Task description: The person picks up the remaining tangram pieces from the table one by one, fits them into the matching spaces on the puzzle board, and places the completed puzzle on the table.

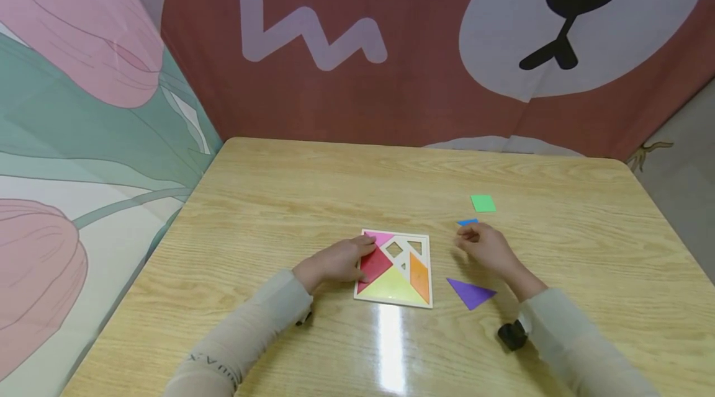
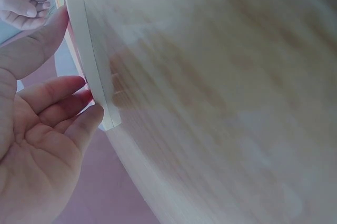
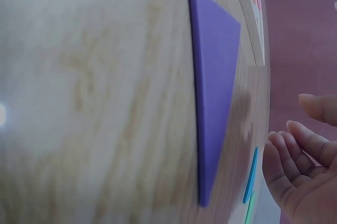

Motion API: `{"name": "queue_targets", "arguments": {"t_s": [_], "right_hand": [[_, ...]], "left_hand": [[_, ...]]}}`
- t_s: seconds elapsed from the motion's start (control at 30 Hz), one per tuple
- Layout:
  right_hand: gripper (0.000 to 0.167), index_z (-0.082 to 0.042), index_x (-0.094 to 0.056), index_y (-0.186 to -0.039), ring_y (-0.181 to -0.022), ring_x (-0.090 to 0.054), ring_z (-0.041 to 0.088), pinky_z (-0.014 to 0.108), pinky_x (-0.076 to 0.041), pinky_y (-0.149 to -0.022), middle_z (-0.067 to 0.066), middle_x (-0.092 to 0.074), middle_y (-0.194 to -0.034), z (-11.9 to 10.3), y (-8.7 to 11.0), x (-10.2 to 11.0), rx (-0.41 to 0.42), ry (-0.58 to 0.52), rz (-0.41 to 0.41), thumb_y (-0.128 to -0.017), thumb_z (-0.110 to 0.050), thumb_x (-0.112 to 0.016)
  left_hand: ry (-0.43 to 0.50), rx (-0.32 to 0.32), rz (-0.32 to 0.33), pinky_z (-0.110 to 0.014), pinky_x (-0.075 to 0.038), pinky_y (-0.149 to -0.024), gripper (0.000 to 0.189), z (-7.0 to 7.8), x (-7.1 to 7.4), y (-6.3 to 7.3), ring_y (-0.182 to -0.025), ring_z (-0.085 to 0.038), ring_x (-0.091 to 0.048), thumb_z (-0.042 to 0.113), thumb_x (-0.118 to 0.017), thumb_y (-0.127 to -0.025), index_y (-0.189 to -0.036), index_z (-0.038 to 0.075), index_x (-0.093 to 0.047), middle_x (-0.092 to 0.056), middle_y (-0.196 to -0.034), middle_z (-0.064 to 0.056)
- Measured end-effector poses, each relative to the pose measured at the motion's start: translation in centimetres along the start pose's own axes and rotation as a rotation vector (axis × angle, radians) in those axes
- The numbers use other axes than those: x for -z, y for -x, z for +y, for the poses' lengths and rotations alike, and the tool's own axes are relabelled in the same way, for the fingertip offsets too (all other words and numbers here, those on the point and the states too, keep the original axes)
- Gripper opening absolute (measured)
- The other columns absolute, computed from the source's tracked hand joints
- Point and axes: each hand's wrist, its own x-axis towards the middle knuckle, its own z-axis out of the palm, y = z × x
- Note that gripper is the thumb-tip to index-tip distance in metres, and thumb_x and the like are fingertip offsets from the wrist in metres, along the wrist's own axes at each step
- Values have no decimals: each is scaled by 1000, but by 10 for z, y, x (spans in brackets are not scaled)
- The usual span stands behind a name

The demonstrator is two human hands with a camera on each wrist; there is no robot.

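A square tangram board [image 1: 429,273] with a pale frame lies on the table. Pink [image 1: 380,238], red [image 1: 377,267], yellow [image 1: 393,286] and orange [image 1: 419,277] pieces sit in it. Cut-outs show in its upper right part. My left hand [image 1: 337,259] rests at the board's left side, thumb and fingertips touching the red and pink pieces and the frame edge [image 2: 89,50]. My right hand [image 1: 485,249] hovers just in front of a blue piece [image 1: 468,222], its fingers loosely bent with nothing between them. That hand partly hides the blue piece in the head view.
A purple triangle [image 1: 471,293] lies right of the board, below my right hand. Farther back is a green piece [image 1: 483,203]. The wooden table [image 1: 313,186] ends at a printed cloth [image 1: 346,99] behind, with another flowered cloth [image 1: 100,136] on the left.
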Motion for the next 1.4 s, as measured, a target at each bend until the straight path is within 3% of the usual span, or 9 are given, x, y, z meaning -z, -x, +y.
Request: {"name": "queue_targets", "arguments": {"t_s": [0.5,1.4], "right_hand": [[33,8,-52,-104,-91,-51,33,37,-46,-69,19,-53,-97,8,-5,17,-54,-8,-21,-85,-19,-54],[37,10,-49,-109,-91,-49,36,41,-44,-71,25,-51,-101,25,-10,27,-107,26,2,-86,-18,-52]], "left_hand": [[3,-10,12,-27,-23,-100,63,-2,-1,-1,-124,-21,-28,20,-66,-75,-127,-3,-39,-34,-133,-12],[18,-11,7,-27,-23,-100,62,-2,0,1,-123,-21,-28,20,-66,-76,-127,-3,-39,-34,-133,-12]]}}
